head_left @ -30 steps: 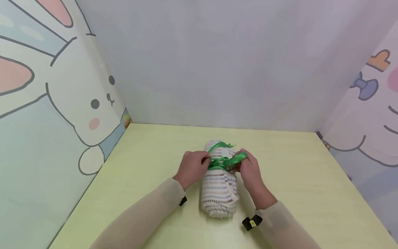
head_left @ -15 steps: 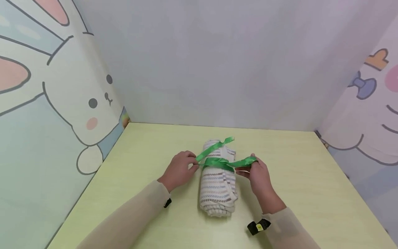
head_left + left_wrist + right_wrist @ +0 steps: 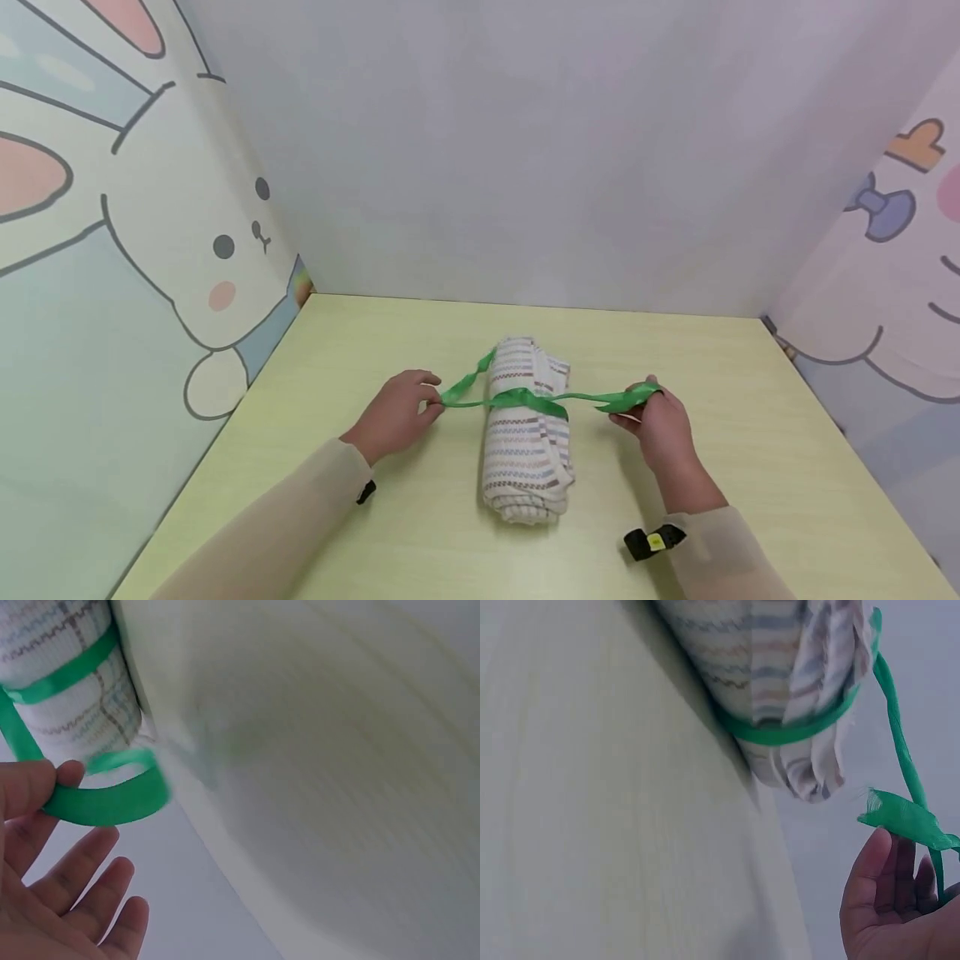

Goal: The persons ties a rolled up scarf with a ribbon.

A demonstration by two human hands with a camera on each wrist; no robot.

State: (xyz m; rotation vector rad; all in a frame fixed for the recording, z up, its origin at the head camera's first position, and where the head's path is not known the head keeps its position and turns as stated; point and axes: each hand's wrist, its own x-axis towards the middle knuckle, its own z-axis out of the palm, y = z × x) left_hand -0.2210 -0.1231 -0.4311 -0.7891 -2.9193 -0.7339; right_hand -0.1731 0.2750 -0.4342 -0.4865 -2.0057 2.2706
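Note:
A rolled striped towel (image 3: 525, 467) lies lengthwise on the table, a green ribbon (image 3: 517, 398) wrapped round its middle and crossed on top. To its left, my left hand (image 3: 396, 417) pinches one ribbon end between thumb and index finger; the other fingers are spread. In the left wrist view the free tail of the ribbon (image 3: 112, 804) curls out past that pinch. On the towel's right, my right hand (image 3: 666, 429) holds the other end, whose frayed tip (image 3: 885, 808) shows in the right wrist view. Both ribbon ends stretch out sideways from the crossing.
The pale yellow table (image 3: 750, 433) stands against a plain light backdrop (image 3: 525, 150). Side panels carry a cartoon rabbit (image 3: 202, 217) on the left and another cartoon figure (image 3: 862, 283) on the right. Black straps sit at both wrists.
The hands have moved apart from over the towel, left hand leftward and right hand rightward. Between them the ribbon has drawn out from a loose bunch into straight lengths, flattening over the towel.

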